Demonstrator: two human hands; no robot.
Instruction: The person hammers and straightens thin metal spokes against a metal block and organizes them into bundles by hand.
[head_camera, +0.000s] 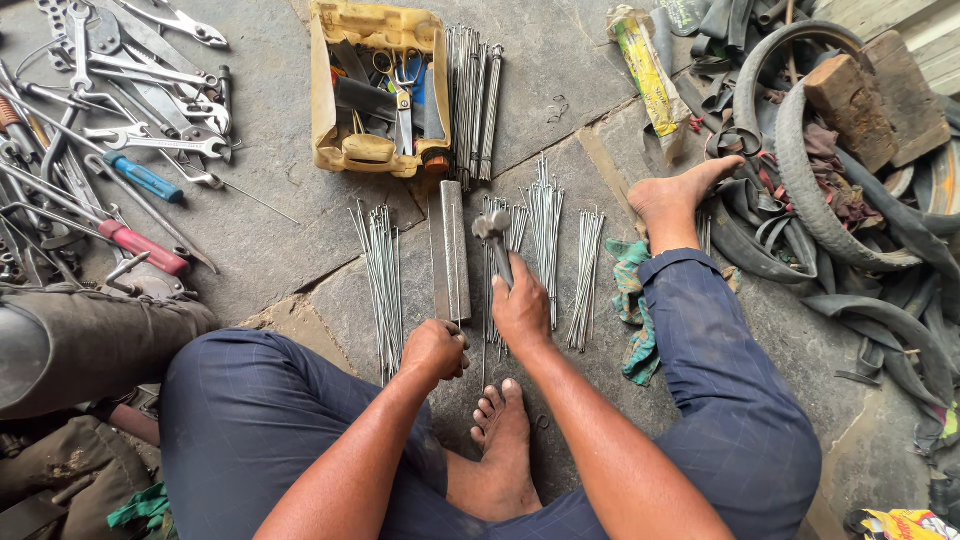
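Right hand (520, 312) wrapped tight round hammer (494, 240), head poised beside metal bar (450, 250). Bar's long axis runs away from body. Left hand (435, 350) fisted at bar's near end, likely pinching spoke; contents unclear.

Both forearms reach forward and down between the knees. Left hand (436, 350) closed in a fist, knuckles up, fingers curled under. Right hand (521, 312) just ahead of it, fingers wrapped tight, wrist straight. Hands close together, not touching.
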